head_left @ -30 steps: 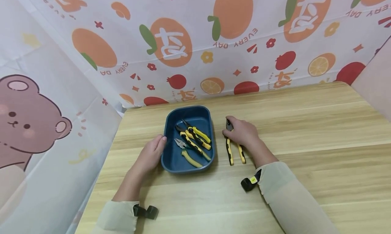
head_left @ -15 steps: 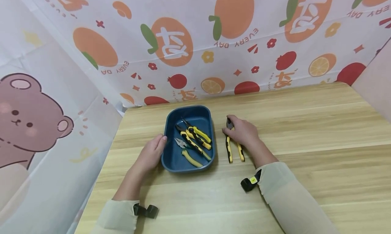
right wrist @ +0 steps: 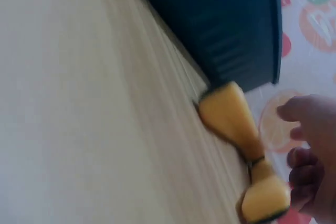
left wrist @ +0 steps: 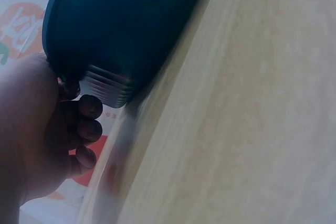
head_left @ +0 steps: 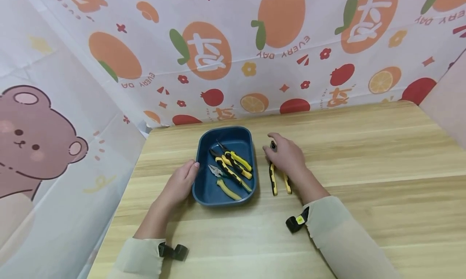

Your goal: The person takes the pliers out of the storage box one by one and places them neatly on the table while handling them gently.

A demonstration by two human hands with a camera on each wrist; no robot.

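My left hand (head_left: 179, 182) grips the left wall of a dark blue plastic bin (head_left: 201, 192), thumb over the rim and fingers outside. In the bin lie several pliers with yellow or yellow-and-black handles, including combination pliers (head_left: 227, 190) with bare metal jaws and a worn handle. To the right of the bin, another pair of pliers (head_left: 273, 181) lies on the table, its yellow-and-black handles spread toward me. Over its head hovers my right hand (head_left: 289, 153), thumb and index finger apart. In the right wrist view the fingers stand clear of the yellow handles (right wrist: 231, 114).
The wood-grain table (head_left: 364, 157) extends far to the right. A fruit-print cloth (head_left: 233, 85) hangs behind its back edge, and a bear-print cloth (head_left: 40, 145) hangs on the left. Both wrists carry small black cameras.
The fingers of my right hand have spread and come off the head of the pliers on the table. Those pliers shifted very slightly earlier. My left hand and the bin stay in place.
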